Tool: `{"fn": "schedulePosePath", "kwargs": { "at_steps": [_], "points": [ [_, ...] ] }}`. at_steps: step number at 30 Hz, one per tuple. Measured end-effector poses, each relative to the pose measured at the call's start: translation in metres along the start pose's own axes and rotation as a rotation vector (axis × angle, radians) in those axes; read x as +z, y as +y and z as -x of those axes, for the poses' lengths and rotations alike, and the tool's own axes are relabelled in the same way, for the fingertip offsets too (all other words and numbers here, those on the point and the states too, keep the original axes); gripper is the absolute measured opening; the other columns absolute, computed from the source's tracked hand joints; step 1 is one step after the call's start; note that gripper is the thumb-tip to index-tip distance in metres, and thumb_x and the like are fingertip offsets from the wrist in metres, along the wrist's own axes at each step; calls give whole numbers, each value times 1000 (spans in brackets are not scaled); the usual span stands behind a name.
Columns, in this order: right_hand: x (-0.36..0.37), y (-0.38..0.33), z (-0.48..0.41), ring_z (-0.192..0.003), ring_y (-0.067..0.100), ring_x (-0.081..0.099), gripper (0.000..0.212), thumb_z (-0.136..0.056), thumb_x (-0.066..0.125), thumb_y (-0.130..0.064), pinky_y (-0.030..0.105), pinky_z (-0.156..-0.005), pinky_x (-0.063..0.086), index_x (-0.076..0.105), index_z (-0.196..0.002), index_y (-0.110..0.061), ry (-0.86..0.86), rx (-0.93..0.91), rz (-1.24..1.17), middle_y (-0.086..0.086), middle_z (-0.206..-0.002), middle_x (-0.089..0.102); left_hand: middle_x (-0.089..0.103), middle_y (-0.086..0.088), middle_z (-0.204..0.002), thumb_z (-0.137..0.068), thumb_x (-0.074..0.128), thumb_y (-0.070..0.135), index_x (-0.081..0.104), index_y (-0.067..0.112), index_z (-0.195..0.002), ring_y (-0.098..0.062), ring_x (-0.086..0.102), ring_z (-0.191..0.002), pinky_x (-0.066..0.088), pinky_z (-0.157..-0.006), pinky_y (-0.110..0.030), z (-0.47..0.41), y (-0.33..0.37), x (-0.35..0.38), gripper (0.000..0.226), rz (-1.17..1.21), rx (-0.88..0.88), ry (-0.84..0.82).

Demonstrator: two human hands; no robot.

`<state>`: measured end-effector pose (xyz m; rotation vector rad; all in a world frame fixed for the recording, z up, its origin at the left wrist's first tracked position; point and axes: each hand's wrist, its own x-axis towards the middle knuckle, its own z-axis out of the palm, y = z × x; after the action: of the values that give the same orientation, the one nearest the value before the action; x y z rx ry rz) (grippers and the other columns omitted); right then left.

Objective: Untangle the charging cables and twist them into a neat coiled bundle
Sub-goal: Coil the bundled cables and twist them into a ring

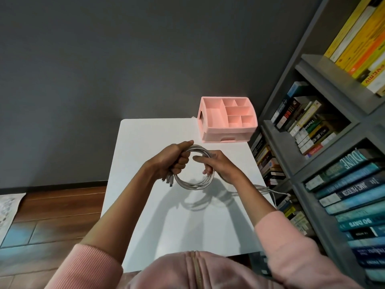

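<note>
Left hand [177, 160] fisted round the left side of the pale grey coiled bundle of charging cables [191, 185], fingers wrapped tight on all strands. Right hand [221, 166] grips the right side of the same loop, fingers curled round the strands from outside and thumb across the top. Both hands are clamped on the coil.

The coil is held up over the middle of the white rectangular table [145, 142]; its shadow falls separately on the tabletop nearer the person. A pink plastic desk organiser with open compartments [227, 119] sits at the far right corner of the table, well apart from the hands. A dark grey bookshelf packed with books [291, 147] stands just beside the table's right edge. Brown wooden floor [52, 207] is at left, a plain grey wall behind. Pink ribbed sleeves [279, 232] are pushed up the forearms.

The cables form one round loop of several strands, roughly aligned. Grey connector ends [169, 181] hang in a bunch below the left fist. Uncoiled loose tails [263, 187] trail from under the right wrist, across the table and over its right edge towards the shelf.
</note>
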<state>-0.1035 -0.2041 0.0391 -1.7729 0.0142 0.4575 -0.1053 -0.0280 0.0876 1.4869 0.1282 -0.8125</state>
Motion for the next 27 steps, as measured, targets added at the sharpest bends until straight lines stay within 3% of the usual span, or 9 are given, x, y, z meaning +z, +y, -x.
{"fn": "schedulePosePath", "kwargs": {
  "at_steps": [2,5,8,11,15,19,21,24,27],
  "points": [
    [-1,0,6,-40,12,37,25,-87,67,-17,29,-65,51,52,-68,-14,-79,24,-84,-4,-42,36,15,9,-50,-96,42,48,21,26,-57,-7,11,-41,9,-37,-20,-1,-2,-5,50,-24,13,-8],
    [0,-1,13,-38,9,25,30,-89,64,-15,23,-50,37,44,-67,-16,-110,58,-157,-8,-43,25,12,8,-51,-96,43,48,19,26,-56,-7,10,-41,11,-36,-19,-3,-7,-8,52,-1,18,-45],
    [9,0,7,-44,10,21,33,-87,61,-10,27,-48,20,39,-63,-18,163,24,-62,-7,-48,24,12,8,-51,-96,42,49,19,26,-57,-7,10,-40,11,-35,-18,-3,-8,-3,51,46,20,-59],
    [19,1,-3,-52,14,24,39,-86,57,-8,29,-51,25,36,-54,-15,497,-58,224,-1,-51,30,16,8,-51,-96,44,49,22,25,-59,-8,14,-41,16,-35,-18,-3,-5,11,50,10,57,16],
    [22,4,-12,-58,24,32,24,-86,55,-8,28,-53,30,54,-62,-4,629,-91,310,6,-52,44,18,7,-52,-97,43,48,23,24,-61,-9,16,-42,17,-38,-19,-2,-2,26,48,-28,124,91],
    [20,-1,-10,-49,20,50,24,-86,67,-23,20,-47,39,57,-67,-12,429,40,115,4,-53,54,15,7,-53,-97,43,48,20,26,-61,-9,13,-43,16,-37,-19,0,0,15,48,10,135,89],
    [16,-1,-4,-51,16,58,23,-83,73,-26,21,-55,46,58,-71,-12,221,68,-65,6,-58,62,14,7,-53,-96,44,49,19,26,-60,-9,12,-43,15,-36,-18,1,0,6,49,26,138,83],
    [9,3,6,-59,18,63,27,-87,68,-28,24,-62,50,58,-70,-10,-20,84,-98,8,-61,67,12,7,-54,-95,46,50,17,26,-62,-8,11,-42,16,-35,-18,2,-3,-4,50,47,130,41],
    [9,4,8,-39,15,46,37,-92,62,-28,28,-54,50,46,-62,-13,66,103,-199,0,-43,42,10,7,-56,-94,43,53,15,25,-63,-8,9,-43,17,-35,-17,0,-7,-9,51,83,112,-53]
  ]
}}
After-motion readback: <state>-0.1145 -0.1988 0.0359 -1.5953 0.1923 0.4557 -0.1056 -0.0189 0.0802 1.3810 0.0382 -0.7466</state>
